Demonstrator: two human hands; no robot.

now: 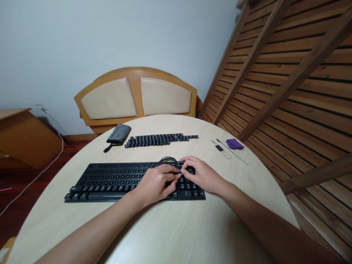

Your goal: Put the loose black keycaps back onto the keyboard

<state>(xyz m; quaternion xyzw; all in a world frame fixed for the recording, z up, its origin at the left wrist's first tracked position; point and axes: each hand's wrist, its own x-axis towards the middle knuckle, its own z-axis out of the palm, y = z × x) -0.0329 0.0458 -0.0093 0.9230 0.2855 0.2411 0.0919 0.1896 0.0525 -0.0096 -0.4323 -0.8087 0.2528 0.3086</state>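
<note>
Table [170, 227]: round, pale wood-grain top; everything below lies on it
Keyboard [110, 179]: black, full-size, flat on the table just in front of the person, near the middle of the top
Keyboard handling: probably a stiff, fairly light plastic slab that slides easily on the smooth top; best taken by its two short ends, or pinned with a palm; its caps look small, hard and slick, so grip opposite sides
Keyboard axis: long axis runs left to right; space-bar edge faces the person, cable edge faces the wall
Loose keycaps [159, 139]: black, in tidy rows behind the keyboard, apart from it and parallel to it
Left hand [156, 183]: palm down on the keyboard's right part, fingers curled close; cannot tell if it pinches a cap
Right hand [202, 175]: over the number-pad end, fingers bent, tips nearly meeting the left hand's; grip cannot be told
Pouch [118, 134]: grey, soft, just left of the loose keycaps
Cable [167, 160]: black coil at the keyboard's far edge, just beyond the fingertips
Purple cloth [234, 144]: crumpled, far right
Small tools [220, 148]: thin, beside the cloth; kind unclear
</note>
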